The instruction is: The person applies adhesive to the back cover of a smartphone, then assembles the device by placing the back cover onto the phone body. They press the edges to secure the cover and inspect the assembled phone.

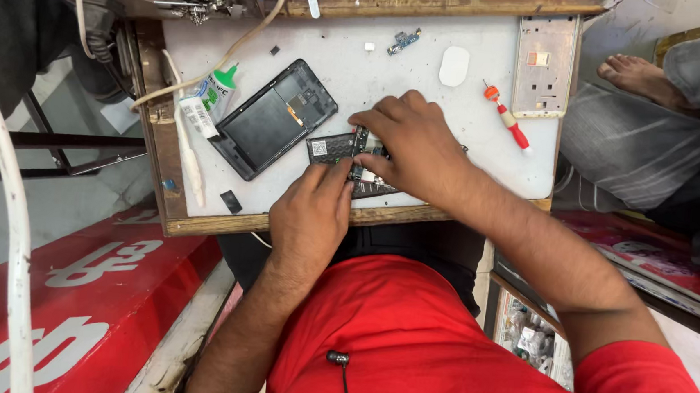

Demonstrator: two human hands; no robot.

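A dark opened phone body [338,150] with bare circuit parts lies near the front edge of the white work mat [351,65]. My left hand [312,210] presses on its near end with fingers bent onto it. My right hand [415,144] covers its right half, fingertips pinching at the board. A black phone back frame [272,119] lies tilted just left of the hands.
A green-capped glue bottle [212,96] and a white tool [188,156] lie at the mat's left. A red screwdriver [507,117], white oval pad [454,66], small blue board [404,40] and silver phone frame [545,64] sit to the right. Another person's bare foot [642,77] is beyond the table.
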